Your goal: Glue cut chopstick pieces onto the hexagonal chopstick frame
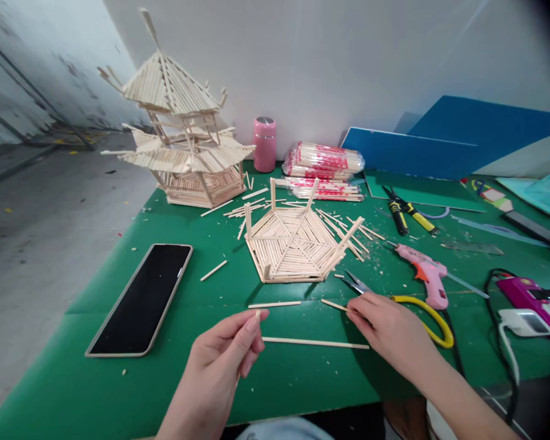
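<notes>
My left hand [229, 348] is closed in a pinch around a thin wooden stick [258, 314], whose tip pokes up past the thumb. Between the fingertips of my right hand [385, 321] is another wooden stick [333, 304], pointing left. Yellow-handled scissors [428, 308] lie beside and partly behind that hand, blades toward the back left. Two loose sticks, a shorter one [275, 304] and a longer one [316, 343], rest on the table between my hands. Just beyond sits a hexagonal stick base [297, 241] with upright posts at its corners.
A stick-built pagoda [187, 146] stands at the back left, near a pink bottle [264, 146] and wrapped stick bundles [323, 162]. A phone [142, 299] lies left. On the right are a pink glue gun [424, 275], pliers [407, 214] and cables. Loose sticks surround the base.
</notes>
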Tool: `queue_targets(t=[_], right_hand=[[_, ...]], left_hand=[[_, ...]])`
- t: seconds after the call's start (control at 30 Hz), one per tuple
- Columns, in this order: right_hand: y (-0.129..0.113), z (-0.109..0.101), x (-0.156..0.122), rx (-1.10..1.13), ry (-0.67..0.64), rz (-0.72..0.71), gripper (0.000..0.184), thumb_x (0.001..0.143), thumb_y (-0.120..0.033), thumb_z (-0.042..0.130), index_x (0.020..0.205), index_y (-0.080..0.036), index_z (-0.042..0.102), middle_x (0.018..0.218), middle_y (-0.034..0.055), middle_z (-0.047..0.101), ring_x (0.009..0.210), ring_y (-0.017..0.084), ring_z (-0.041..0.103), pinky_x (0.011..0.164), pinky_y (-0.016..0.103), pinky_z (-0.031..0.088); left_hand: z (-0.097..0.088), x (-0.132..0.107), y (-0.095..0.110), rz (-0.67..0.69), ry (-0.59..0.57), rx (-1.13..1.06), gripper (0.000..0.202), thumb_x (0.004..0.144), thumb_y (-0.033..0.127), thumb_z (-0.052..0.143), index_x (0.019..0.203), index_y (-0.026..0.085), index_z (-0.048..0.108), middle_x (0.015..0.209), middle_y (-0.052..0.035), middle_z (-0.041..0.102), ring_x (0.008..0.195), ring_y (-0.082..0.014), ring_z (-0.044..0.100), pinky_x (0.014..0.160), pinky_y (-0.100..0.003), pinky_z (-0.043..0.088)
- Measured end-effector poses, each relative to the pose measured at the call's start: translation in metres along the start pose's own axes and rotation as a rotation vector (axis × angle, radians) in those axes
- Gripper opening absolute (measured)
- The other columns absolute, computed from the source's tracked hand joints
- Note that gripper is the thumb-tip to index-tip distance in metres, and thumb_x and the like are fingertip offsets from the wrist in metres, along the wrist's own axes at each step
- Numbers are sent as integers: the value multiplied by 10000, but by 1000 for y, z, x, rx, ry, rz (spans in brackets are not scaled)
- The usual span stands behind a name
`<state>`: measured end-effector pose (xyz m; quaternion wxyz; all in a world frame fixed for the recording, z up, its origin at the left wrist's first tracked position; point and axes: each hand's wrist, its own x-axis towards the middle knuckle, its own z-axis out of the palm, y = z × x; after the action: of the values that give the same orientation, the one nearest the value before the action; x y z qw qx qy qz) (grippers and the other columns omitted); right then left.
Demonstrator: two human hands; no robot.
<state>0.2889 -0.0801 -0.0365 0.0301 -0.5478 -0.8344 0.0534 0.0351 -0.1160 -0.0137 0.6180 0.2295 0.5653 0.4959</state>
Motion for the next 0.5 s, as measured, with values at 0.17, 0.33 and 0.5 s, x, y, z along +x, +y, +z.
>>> queue_targets(t=[0.17,0.33,0.5], right_hand=[[-12,-13,-3,147,123,31,188,847,-260,444,981,-226,571,904,44,604,724,161,594,587,269,454],[-52,-35,-3,532,91,-156,257,829,-226,486,1084,-233,517,979,42,592,867,142,567,729,247,463],[-70,-26,1,693,110,-170,162,843,-176,468,962,-207,575,831,25,624,744,126,571,654,239,455]], left_hand=[[4,1,4,240,-127,440,172,732,267,587,808,145,680,545,-4,602,460,-78,474,435,-170,362],[18,0,1,684,-442,969,224,811,178,438,808,168,662,630,-39,630,568,-137,569,524,-220,427],[24,0,-3,922,-365,1175,244,828,152,394,778,171,631,583,-29,583,516,-144,529,483,-237,407]])
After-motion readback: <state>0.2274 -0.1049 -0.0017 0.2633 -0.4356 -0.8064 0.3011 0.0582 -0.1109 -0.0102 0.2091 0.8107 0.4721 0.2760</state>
